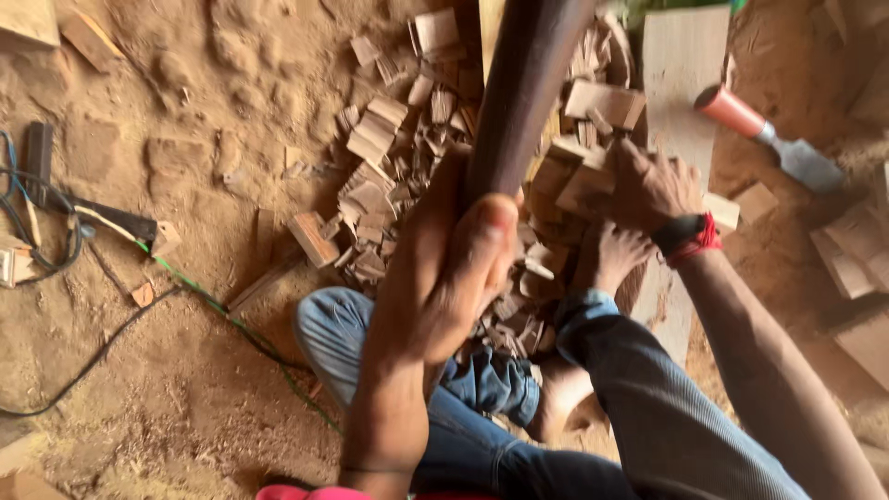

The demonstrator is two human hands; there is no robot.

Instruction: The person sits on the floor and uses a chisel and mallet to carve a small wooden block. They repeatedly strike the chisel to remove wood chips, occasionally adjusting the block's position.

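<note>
- Left hand [444, 278]: raised close to the camera, forearm coming straight up from the bottom edge. Fingers and thumb are wrapped around the lower end of a dark wooden handle [523, 83]; firm, closed grip.
- Handle: round, smooth, dark brown, slightly glossy, running up and out of the top edge. Its head is out of view.
- Right hand [648, 185]: arm stretched forward from the lower right, palm down, fingers curled over a pale wood block [579, 176] on top of the scrap heap. A red and black wristband [690, 239] sits on the wrist.
- Wood block: light tan, squared faces, rough-cut edges, lying just right of the handle among the offcuts.
- Pile of wood offcuts [380, 194]: small flat chips and rectangular chunks, dusty brown.
- Chisel [769, 139]: reddish handle, flat grey blade, lying well right of the block.
- Ground [185, 389]: loose sawdust, with black cables [56, 241] at the left.
- Bare foot [616, 255] and denim-clad legs sit below the pile.
</note>
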